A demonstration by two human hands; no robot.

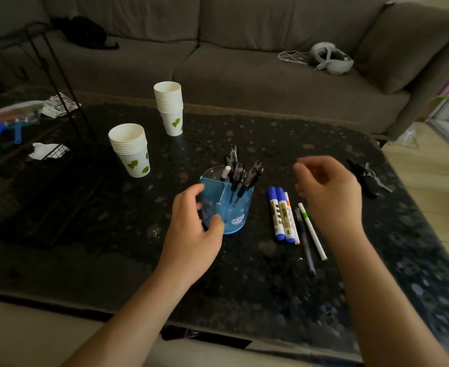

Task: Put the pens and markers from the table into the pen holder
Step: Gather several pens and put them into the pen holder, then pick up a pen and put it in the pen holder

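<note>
A translucent blue pen holder (234, 207) stands mid-table with several dark pens (237, 170) and one white-tipped pen upright in it. My left hand (191, 229) wraps its left side, thumb on the front wall. To its right lie two blue-capped markers (280, 215), an orange-tipped marker (291, 221), a dark pen (304, 242) and a thin white pen with green tip (312, 231), side by side on the table. My right hand (329, 192) hovers above them with fingers loosely curled and nothing in it.
Two stacks of white paper cups with green hearts (130, 149) (169, 107) stand behind and left of the holder. Keys (366, 176) lie at the right of the black speckled table (244, 287). A wire rack (59, 102) and clutter fill the left; a grey sofa (218, 49) is behind.
</note>
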